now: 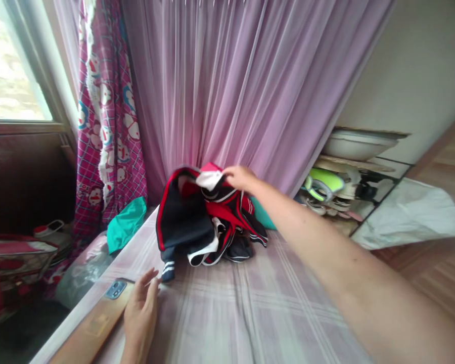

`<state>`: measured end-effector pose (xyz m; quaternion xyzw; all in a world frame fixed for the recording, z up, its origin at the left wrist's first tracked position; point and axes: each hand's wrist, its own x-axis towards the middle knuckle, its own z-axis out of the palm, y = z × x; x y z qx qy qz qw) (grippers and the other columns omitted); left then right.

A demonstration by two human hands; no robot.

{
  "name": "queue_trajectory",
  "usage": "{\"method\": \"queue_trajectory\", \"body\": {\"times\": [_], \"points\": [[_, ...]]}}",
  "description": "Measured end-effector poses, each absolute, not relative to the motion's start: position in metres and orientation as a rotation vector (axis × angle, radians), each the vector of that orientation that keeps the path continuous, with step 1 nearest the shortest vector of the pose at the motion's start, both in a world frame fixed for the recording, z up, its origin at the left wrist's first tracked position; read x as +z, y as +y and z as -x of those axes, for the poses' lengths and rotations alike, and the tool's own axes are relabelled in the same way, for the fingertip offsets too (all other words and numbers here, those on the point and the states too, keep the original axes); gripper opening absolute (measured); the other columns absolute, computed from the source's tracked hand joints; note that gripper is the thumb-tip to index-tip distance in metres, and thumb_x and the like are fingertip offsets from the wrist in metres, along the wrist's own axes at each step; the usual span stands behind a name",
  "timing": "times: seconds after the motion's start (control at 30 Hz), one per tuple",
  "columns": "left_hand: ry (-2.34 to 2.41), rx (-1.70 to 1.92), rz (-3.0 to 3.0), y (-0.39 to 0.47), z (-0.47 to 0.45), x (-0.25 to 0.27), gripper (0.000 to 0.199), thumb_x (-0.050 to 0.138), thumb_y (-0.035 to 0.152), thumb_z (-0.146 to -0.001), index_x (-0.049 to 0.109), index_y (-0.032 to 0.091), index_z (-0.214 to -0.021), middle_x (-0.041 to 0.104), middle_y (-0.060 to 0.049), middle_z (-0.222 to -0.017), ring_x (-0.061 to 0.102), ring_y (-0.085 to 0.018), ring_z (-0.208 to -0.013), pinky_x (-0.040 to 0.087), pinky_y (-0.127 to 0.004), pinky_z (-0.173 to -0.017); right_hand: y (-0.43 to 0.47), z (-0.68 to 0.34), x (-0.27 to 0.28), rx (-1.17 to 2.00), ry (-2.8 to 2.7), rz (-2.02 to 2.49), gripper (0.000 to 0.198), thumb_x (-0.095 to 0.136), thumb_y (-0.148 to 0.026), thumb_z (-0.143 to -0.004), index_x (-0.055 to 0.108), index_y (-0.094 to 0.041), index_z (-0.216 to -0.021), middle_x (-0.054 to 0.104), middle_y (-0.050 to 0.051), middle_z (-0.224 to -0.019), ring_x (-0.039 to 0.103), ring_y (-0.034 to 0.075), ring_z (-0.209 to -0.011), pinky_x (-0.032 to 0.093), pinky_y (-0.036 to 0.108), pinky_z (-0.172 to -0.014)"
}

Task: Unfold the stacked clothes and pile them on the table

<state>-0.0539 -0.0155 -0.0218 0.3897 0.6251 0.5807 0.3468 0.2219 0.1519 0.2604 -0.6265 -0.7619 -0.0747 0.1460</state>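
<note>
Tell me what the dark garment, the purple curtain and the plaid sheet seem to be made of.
Dark garment: matte cloth, possibly knit; it bends in soft folds below the right hand.
Purple curtain: thin, smooth fabric with a slight sheen, perhaps synthetic; it hangs in narrow folds.
Plaid sheet: dull woven cloth, maybe cotton; it wrinkles, but blur hides the weave.

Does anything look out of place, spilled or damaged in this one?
Nothing looks plainly spilled or damaged. The dark garment with red trim is bunched, partly lifted by the right hand, which fits handling rather than a fault. Teal cloth is crumpled by the left edge of the plaid sheet, apart from the garment, so looks slightly stray.
</note>
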Motion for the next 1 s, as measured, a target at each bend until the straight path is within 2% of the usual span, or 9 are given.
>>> {"method": "queue_trajectory", "body": {"times": [0.03, 0.1, 0.2, 0.37, 0.5, 0.63, 0.7, 0.83, 1.0], "points": [[1.621, 1.539, -1.009, -0.015, 0.055, -0.024, 0.07, 0.063, 0.074, -0.069, 0.065, 0.022, -0.115, 0.072, -0.01, -0.119, 0.069, -0.031, -0.106, 0.055, -0.045, -0.093, 0.142, -0.227, 0.231, -0.15, -2.194, 1.86, 0.034, 0.058, -0.023, -0.092, 0.07, -0.027, -0.124, 0.074, -0.003, -0.122, 0.067, 0.016, -0.109, 0.05, 0.027, -0.096], [1.654, 1.601, -1.017, -0.015, 0.057, -0.026, 0.072, 0.061, 0.074, -0.071, 0.063, 0.021, -0.121, 0.069, -0.011, -0.121, 0.067, -0.032, -0.111, 0.053, -0.047, -0.097, 0.121, -0.244, 0.179, -0.074, -2.142, 1.952, 0.041, 0.061, -0.02, -0.089, 0.068, -0.027, -0.129, 0.076, 0.002, -0.118, 0.069, 0.022, -0.11, 0.054, 0.033, -0.095], [1.732, 1.624, -1.083, -0.016, 0.057, -0.026, 0.085, 0.06, 0.074, -0.073, 0.053, 0.019, -0.138, 0.061, -0.017, -0.134, 0.058, -0.036, -0.126, 0.049, -0.052, -0.104, 0.088, -0.277, 0.112, -0.055, -1.959, 1.973, 0.044, 0.057, -0.023, -0.092, 0.064, -0.021, -0.135, 0.07, 0.01, -0.13, 0.066, 0.023, -0.119, 0.052, 0.035, -0.101], [1.844, 1.566, -1.588, 0.012, 0.041, 0.004, 0.1, 0.064, 0.064, -0.079, 0.022, 0.021, -0.159, 0.024, -0.02, -0.165, 0.02, -0.036, -0.154, 0.024, -0.057, -0.122, 0.028, -0.335, 0.004, -0.216, -1.796, 1.769, 0.038, 0.055, -0.027, -0.088, 0.069, -0.025, -0.124, 0.069, 0.011, -0.129, 0.067, 0.028, -0.118, 0.056, 0.045, -0.099], [1.786, 1.305, -1.932, 0.063, 0.007, 0.039, 0.121, 0.075, 0.062, -0.071, 0.009, 0.018, -0.162, 0.0, -0.025, -0.168, 0.0, -0.041, -0.156, 0.02, -0.063, -0.12, -0.015, -0.364, -0.057, -0.236, -1.713, 1.805, 0.036, 0.049, -0.029, -0.089, 0.071, -0.022, -0.117, 0.072, 0.014, -0.124, 0.07, 0.03, -0.111, 0.059, 0.046, -0.093], [1.682, 0.938, -2.217, 0.092, -0.047, 0.043, 0.129, 0.082, 0.059, -0.064, 0.008, 0.02, -0.162, -0.001, -0.027, -0.168, 0.003, -0.048, -0.153, 0.029, -0.071, -0.111, -0.022, -0.381, -0.073, -0.239, -1.678, 1.792, 0.038, 0.047, -0.032, -0.091, 0.07, -0.023, -0.12, 0.069, 0.013, -0.129, 0.068, 0.029, -0.115, 0.058, 0.045, -0.096], [1.697, 0.703, -2.357, 0.093, -0.073, 0.033, 0.128, 0.085, 0.056, -0.062, 0.012, 0.022, -0.162, -0.001, -0.027, -0.168, 0.001, -0.051, -0.153, 0.028, -0.078, -0.106, -0.007, -0.393, -0.066, -0.252, -1.671, 1.793, 0.041, 0.048, -0.03, -0.09, 0.068, -0.024, -0.125, 0.067, 0.012, -0.132, 0.066, 0.028, -0.119, 0.057, 0.045, -0.098], [1.83, 0.418, -2.52, 0.099, -0.099, 0.018, 0.112, 0.082, 0.051, -0.069, 0.022, 0.03, -0.161, 0.0, -0.022, -0.17, -0.001, -0.051, -0.153, 0.02, -0.085, -0.103, 0.047, -0.427, -0.032, -0.29, -1.708, 1.868, 0.047, 0.052, -0.023, -0.085, 0.065, -0.022, -0.131, 0.063, 0.013, -0.138, 0.061, 0.028, -0.125, 0.052, 0.045, -0.102], [1.929, 0.292, -2.561, 0.144, -0.097, 0.03, 0.097, 0.074, 0.049, -0.079, 0.023, 0.035, -0.16, 0.0, -0.017, -0.171, 0.002, -0.048, -0.154, 0.026, -0.082, -0.104, 0.111, -0.46, 0.005, -0.242, -1.794, 2.112, 0.053, 0.06, -0.019, -0.084, 0.06, -0.024, -0.137, 0.055, 0.017, -0.147, 0.053, 0.035, -0.133, 0.046, 0.049, -0.102]]}}
